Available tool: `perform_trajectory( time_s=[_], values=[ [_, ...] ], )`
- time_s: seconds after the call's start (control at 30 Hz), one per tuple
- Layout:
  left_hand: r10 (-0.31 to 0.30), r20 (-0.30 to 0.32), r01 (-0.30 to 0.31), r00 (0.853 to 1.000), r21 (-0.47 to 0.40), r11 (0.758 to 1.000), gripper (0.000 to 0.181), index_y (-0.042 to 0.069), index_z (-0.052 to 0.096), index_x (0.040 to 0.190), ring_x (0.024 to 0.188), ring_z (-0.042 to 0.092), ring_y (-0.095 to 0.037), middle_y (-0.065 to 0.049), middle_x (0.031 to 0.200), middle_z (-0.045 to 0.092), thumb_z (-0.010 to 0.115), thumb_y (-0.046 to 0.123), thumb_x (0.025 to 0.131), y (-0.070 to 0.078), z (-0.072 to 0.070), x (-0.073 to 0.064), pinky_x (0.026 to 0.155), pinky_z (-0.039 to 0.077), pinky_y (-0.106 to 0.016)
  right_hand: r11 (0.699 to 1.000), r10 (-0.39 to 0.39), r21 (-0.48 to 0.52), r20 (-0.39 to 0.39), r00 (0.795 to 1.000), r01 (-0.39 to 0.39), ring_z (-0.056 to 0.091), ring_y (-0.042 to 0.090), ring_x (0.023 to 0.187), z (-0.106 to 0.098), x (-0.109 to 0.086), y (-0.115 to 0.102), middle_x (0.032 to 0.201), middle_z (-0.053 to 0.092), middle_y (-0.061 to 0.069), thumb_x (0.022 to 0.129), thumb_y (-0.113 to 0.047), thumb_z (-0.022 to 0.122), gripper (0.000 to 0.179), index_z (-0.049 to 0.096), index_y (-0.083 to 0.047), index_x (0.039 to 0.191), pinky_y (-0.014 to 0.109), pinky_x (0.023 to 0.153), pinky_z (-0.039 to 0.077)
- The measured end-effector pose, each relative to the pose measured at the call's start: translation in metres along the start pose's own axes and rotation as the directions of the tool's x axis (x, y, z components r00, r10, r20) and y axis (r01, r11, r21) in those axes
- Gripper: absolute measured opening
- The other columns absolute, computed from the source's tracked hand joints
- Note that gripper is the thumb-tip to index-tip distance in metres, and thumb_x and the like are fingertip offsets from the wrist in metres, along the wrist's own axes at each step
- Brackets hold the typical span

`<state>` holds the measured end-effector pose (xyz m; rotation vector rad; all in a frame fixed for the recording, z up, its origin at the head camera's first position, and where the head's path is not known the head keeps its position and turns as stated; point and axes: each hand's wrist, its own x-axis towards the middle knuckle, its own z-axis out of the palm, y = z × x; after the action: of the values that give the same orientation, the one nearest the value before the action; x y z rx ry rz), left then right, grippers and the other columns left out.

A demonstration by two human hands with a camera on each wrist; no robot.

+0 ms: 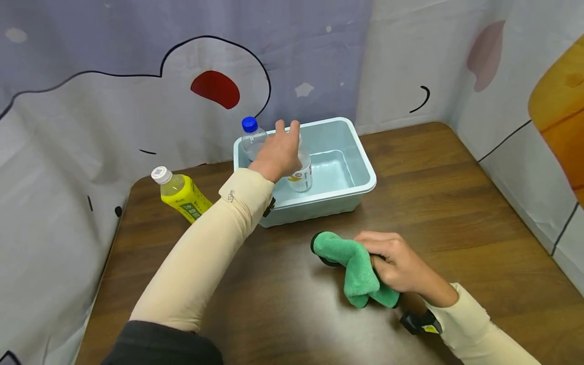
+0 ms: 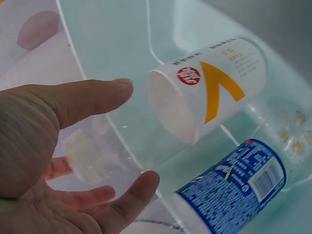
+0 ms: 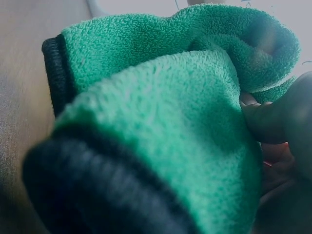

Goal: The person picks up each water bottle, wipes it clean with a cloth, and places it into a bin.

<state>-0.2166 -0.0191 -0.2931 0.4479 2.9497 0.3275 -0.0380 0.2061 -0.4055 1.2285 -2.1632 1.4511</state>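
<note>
My left hand [image 1: 280, 154] reaches over a pale blue plastic basin [image 1: 319, 195]. Its thumb and fingers are spread apart around the top of a clear bottle with a white and orange label [image 2: 209, 87], whose pale cap shows between them in the left wrist view. Beside that bottle in the basin stands another clear one with a blue cap [image 1: 249, 124] and a blue label [image 2: 234, 187]. Lower right, my right hand [image 1: 397, 261] grips a crumpled green cloth [image 1: 360, 276] with black edging, held over the table; the right wrist view shows the thumb pressed into its folds.
On the wooden table [image 1: 438, 203], a tea-type bottle with a yellow label [image 1: 187, 197] and white cap stands left of the basin, partly covered by the left sleeve. A printed curtain [image 1: 310, 61] hangs along the table's back and sides.
</note>
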Motion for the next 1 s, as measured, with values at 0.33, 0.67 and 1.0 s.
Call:
perform_trajectory(
  time_s=[0.33,0.67,1.0],
  values=[
    [0.095,-0.044,-0.094,0.995,0.029,0.995,0.086,0.013,0.022,0.154,0.148,0.026,-0.039,-0.017,0.16,0.023,0.07,0.039,0.088,0.003,-0.027,-0.024,0.119,0.034,-0.05,1.0,-0.004,-0.01,-0.002,1.0,0.004,0.065,0.009,0.085,-0.005,0.001,0.004,0.097,0.071,0.001,0.07,0.027,0.048,0.055,0.075,-0.011,0.099,0.014,0.08,0.052],
    [0.066,-0.043,-0.06,0.997,0.114,0.992,0.096,0.024,0.009,0.16,0.155,-0.007,-0.039,-0.01,0.168,0.008,0.057,0.066,0.087,-0.019,-0.049,-0.048,0.124,0.002,-0.062,1.0,0.007,0.002,0.011,1.0,-0.007,0.065,0.009,0.087,-0.005,0.002,0.005,0.098,0.071,0.001,0.072,0.027,0.049,0.054,0.075,-0.011,0.099,0.014,0.082,0.052],
    [-0.081,-0.081,0.09,0.993,0.12,0.989,0.104,0.031,-0.002,0.159,0.15,-0.021,-0.043,-0.012,0.168,-0.003,0.05,0.079,0.082,-0.07,-0.065,-0.075,0.114,-0.006,-0.076,1.0,-0.011,0.002,0.002,1.0,0.011,0.066,0.01,0.087,-0.006,0.003,0.009,0.098,0.071,0.002,0.072,0.027,0.05,0.052,0.075,-0.011,0.098,0.014,0.083,0.052]
  ],
)
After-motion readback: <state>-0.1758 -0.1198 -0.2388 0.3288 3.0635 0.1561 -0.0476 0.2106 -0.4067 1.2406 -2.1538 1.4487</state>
